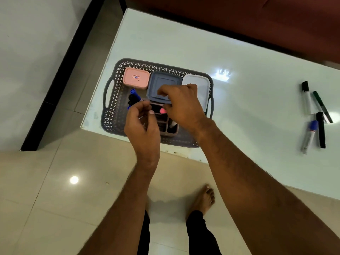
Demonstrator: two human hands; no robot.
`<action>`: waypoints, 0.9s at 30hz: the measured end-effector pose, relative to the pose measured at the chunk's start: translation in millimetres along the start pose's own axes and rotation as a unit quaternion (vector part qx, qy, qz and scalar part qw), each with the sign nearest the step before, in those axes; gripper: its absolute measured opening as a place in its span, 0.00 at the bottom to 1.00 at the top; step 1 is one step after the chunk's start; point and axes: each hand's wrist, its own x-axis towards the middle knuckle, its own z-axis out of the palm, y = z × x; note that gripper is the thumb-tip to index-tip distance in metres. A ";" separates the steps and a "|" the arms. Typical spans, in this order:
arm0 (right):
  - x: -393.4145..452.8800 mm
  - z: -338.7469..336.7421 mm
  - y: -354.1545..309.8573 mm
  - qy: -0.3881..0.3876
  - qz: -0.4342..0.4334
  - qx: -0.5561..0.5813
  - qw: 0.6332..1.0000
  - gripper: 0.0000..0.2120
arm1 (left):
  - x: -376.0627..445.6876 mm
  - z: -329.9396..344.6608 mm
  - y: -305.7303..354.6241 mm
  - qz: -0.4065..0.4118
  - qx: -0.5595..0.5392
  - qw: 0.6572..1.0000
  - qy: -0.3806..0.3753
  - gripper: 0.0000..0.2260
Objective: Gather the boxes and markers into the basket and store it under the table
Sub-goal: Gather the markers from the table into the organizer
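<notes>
A grey lattice basket (112,115) sits at the white table's near left corner. It holds a pink box (136,78), a blue-grey box (161,83), a white box (199,83) and a grey divided organizer (168,128). My left hand (141,120) hovers over the basket and grips a bundle of markers (134,97) whose blue and black caps stick out past its fingers. My right hand (182,105) hangs over the blue-grey box with fingers loosely curled, its thumb tip at a pink-capped marker (162,111) standing in the organizer. Several loose markers (321,126) lie far right on the table.
The table (239,74) ends just in front of the basket, above beige floor tiles (55,199). My bare foot (205,199) stands by that edge. A red-brown sofa (239,15) runs behind the table and a black strip (60,70) crosses the floor at left.
</notes>
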 end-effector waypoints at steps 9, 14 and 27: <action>-46.6 -36.8 73.3 0.199 0.042 0.225 0.953 0.17 | -21.0 71.2 30.4 0.073 0.007 0.997 -0.021 0.11; -93.0 -58.5 143.6 0.278 0.085 0.213 0.933 0.15 | -53.3 138.7 46.0 0.090 0.004 0.994 -0.058 0.10; -214.1 -105.5 345.6 0.353 0.326 0.117 0.869 0.12 | -178.9 346.2 19.6 0.117 0.149 0.941 -0.281 0.08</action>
